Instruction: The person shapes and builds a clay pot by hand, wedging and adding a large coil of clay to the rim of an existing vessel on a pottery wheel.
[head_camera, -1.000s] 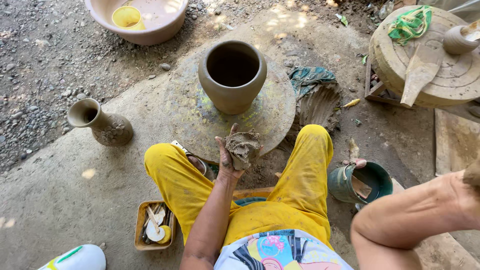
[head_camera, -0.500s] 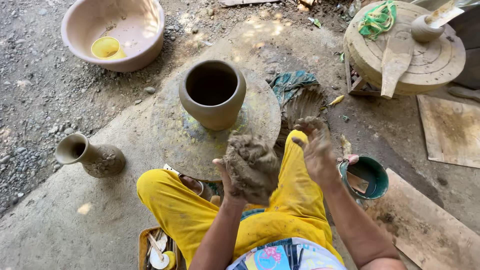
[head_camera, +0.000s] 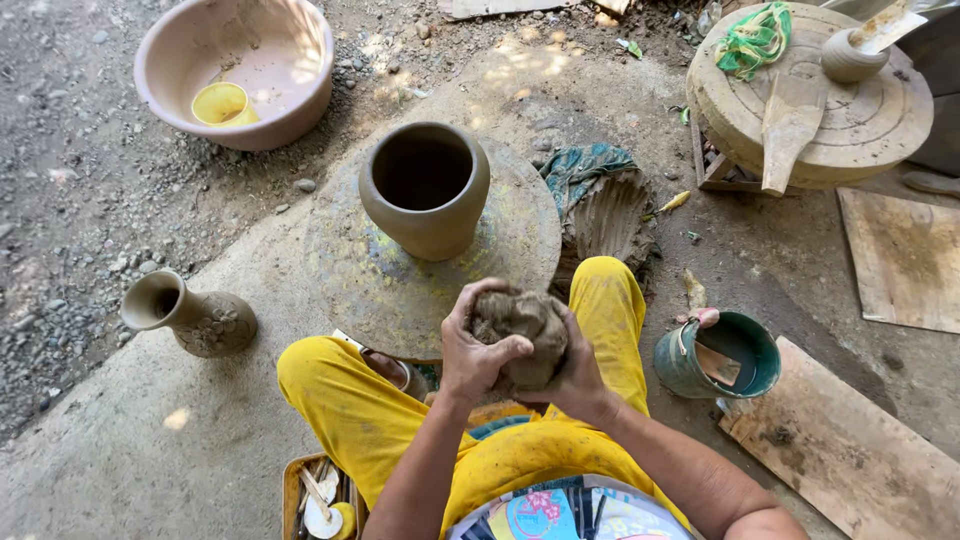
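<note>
**Clay lump held in both hands, lower centre of frame**

Position: the clay lump (head_camera: 520, 335) sat just below the centre of the frame, above the person's lap and in front of the near edge of the round turning wheel (head_camera: 430, 250). It touched neither the wheel nor the pot.

Hands: the left hand (head_camera: 478, 345) was clamped on the left side of the lump, fingers curled over its top. The right hand (head_camera: 578, 368) cupped the right side and underside, mostly hidden behind the clay. Both were closed on it from opposite sides.

Handling, judged from appearance: the lump looked soft and plastic, with a creased, folded surface that takes finger marks. Probably dense for its size, damp, somewhat sticky rather than slippery. Not fragile; it would deform, not break. A two-sided cupping hold with support from below seemed suitable.

Surroundings: an open clay pot (head_camera: 424, 190) stood upright on the wheel at centre. A decorated vase (head_camera: 190, 315) stood on the ground at left. A pink basin (head_camera: 290, 85) holding a yellow cup (head_camera: 222, 104) sat at upper left. A green bucket (head_camera: 718, 355) stood at right, beside the yellow-trousered knee.
</note>
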